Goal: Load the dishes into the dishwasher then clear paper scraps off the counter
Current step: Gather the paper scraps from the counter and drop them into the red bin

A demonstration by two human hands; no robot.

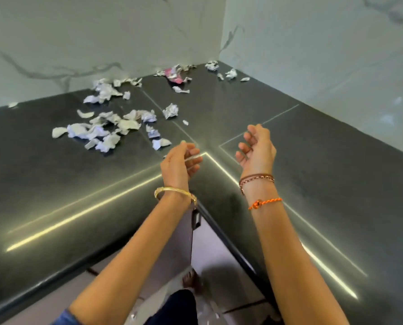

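Observation:
Crumpled white paper scraps (106, 130) lie scattered over the dark L-shaped counter (55, 184). A second cluster (105, 90) sits against the back wall, a pink and white bunch (174, 75) lies further right, and a few small scraps (221, 70) fill the far corner. One crumpled ball (170, 110) lies alone near the middle. My left hand (180, 164) hovers above the counter's inner corner, fingers loosely curled, holding nothing. My right hand (257, 147) hangs beside it, palm turned inward, fingers apart and empty. No dishes or dishwasher are in view.
White marble-patterned walls (313, 55) enclose the counter at the back and right. Thin seams cross the countertop (261, 120). Below the counter edge are grey cabinet fronts (207, 245) and the floor, with my bare foot (191, 277) visible.

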